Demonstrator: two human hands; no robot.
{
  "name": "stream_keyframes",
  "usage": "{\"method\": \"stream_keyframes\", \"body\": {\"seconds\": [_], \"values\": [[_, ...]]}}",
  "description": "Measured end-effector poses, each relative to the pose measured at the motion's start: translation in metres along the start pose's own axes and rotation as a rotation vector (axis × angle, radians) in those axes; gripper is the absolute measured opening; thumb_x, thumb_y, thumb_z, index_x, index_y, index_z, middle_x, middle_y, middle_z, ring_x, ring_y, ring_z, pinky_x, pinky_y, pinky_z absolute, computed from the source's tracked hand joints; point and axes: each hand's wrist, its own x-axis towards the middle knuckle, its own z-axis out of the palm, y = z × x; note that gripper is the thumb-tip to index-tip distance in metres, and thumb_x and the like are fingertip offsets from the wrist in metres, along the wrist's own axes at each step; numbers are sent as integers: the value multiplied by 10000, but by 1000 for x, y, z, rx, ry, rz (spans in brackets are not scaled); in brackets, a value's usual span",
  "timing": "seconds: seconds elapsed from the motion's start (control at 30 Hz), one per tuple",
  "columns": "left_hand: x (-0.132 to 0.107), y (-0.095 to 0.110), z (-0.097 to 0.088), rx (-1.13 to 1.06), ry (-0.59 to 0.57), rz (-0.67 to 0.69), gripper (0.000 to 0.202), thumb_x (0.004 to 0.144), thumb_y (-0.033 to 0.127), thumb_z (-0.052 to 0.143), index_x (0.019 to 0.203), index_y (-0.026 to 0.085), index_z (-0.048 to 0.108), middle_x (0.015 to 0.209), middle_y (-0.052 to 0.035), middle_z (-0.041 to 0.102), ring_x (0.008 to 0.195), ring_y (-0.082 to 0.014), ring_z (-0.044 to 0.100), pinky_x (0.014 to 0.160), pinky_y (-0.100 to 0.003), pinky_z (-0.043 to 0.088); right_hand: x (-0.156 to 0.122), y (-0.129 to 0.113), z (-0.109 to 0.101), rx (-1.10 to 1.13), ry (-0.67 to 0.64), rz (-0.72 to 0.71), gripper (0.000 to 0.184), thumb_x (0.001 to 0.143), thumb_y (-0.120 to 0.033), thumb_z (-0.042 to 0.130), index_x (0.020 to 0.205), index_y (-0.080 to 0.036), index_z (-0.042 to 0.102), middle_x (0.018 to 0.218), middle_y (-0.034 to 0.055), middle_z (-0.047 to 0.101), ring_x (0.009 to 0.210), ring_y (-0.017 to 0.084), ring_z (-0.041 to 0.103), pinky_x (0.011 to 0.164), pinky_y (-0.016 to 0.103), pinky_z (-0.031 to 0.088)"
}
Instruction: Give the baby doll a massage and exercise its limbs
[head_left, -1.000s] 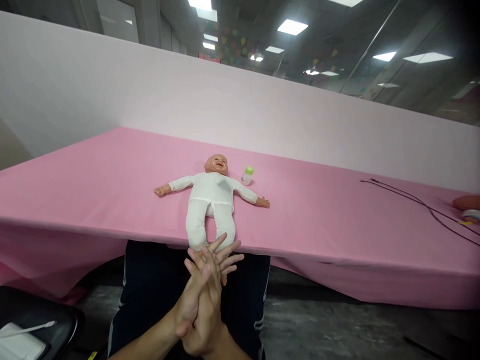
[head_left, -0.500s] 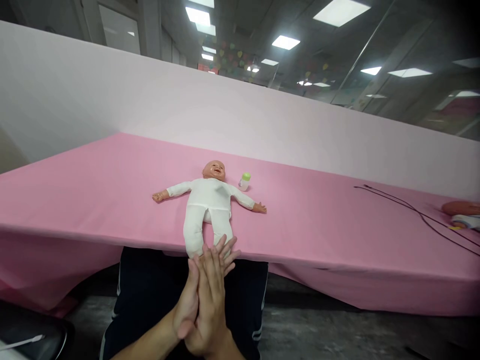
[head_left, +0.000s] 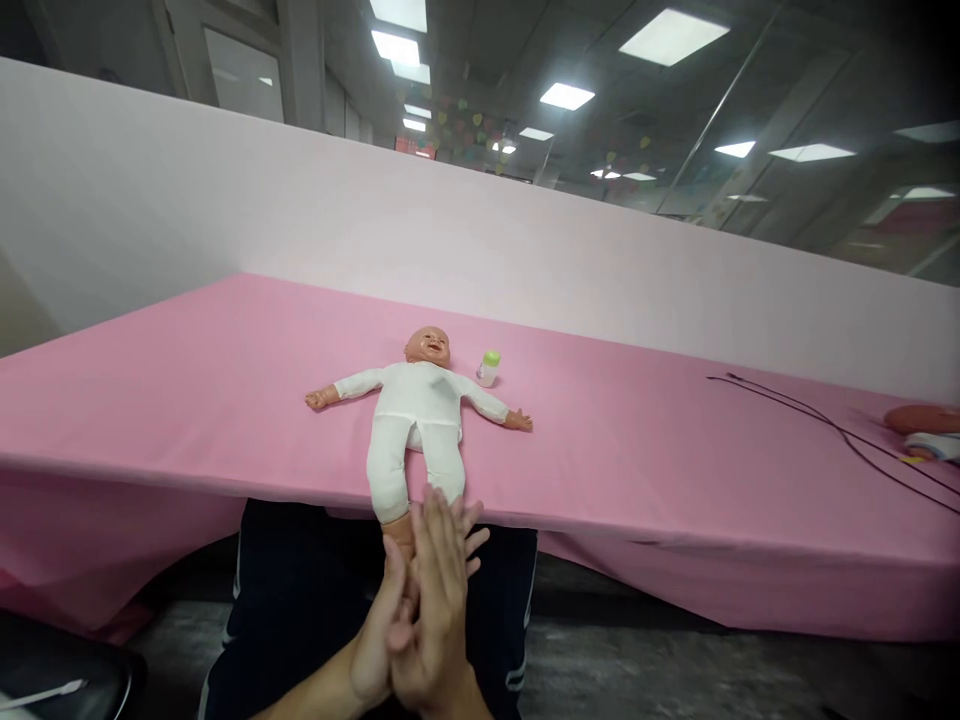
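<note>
lower centre: left hand point(head_left: 377, 640) and right hand point(head_left: 437, 600) pressed palm to palm, fingers straight, holding nothing, below the feet of a white-suited plastic baby doll point(head_left: 415, 415) lying face-up mid-frame on the pink-clothed bench point(head_left: 637, 450), green-capped bottle point(head_left: 489, 368) beside its head.

1. A single view, worn on the person's head; it faces forward and down across the pink table point(head_left: 675, 480) from its near edge.
2. Closest to the lens, at bottom centre, are the left hand point(head_left: 375, 645) and right hand point(head_left: 439, 600); the doll point(head_left: 416, 410) lies just beyond, mid-frame.
3. The tilt is shallow; the pale partition point(head_left: 225, 200) and ceiling lights point(head_left: 671, 35) fill the upper half.
</note>
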Motion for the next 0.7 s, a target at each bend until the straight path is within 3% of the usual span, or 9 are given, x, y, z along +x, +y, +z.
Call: {"method": "stream_keyframes", "body": {"seconds": [0.17, 0.3, 0.4, 0.53, 0.7], "values": [[-6, 11, 2, -60, -10, -14, 965, 851, 934, 313, 1537, 296, 546, 1680, -46, 391, 1626, -319, 107, 1338, -505, 105, 2, 15, -1, 6, 37, 59, 721, 1085, -574, 191, 1667, -150, 239, 1681, 182, 345, 1560, 390, 312, 1216, 676, 346], [17, 34, -1, -164, 93, 89, 915, 889, 901, 306, 1547, 303, 523, 1672, -54, 407, 1611, -318, 191, 1330, -511, 122, 3, 19, 0, 73, -60, -47, 757, 1072, -618, 284, 1662, -143, 253, 1662, 184, 382, 1539, 360, 367, 1199, 600, 422], [42, 52, 0, -150, 166, 68, 850, 933, 847, 332, 1518, 270, 549, 1624, -97, 479, 1576, -333, 299, 1313, -529, 178, 23, 36, -12, 153, -73, -112, 624, 1076, -524, 444, 1607, -199, 394, 1584, 147, 517, 1474, 297, 491, 1167, 511, 492], [72, 73, 4, 36, 146, 67, 638, 985, 684, 496, 1416, 233, 628, 1516, -134, 595, 1476, -351, 467, 1248, -530, 321, 59, 74, -37, 156, -12, -60, 350, 1043, -258, 584, 1386, -221, 643, 1342, 98, 727, 1267, 231, 680, 1075, 417, 570], [112, 104, -4, 528, 25, 252, 444, 931, 526, 695, 1246, 216, 734, 1345, -126, 710, 1299, -350, 620, 1123, -480, 457, 96, 128, -52, 159, -38, 151, 233, 1017, -332, 597, 1094, -197, 770, 1067, 94, 807, 988, 244, 762, 880, 388, 618]]}}
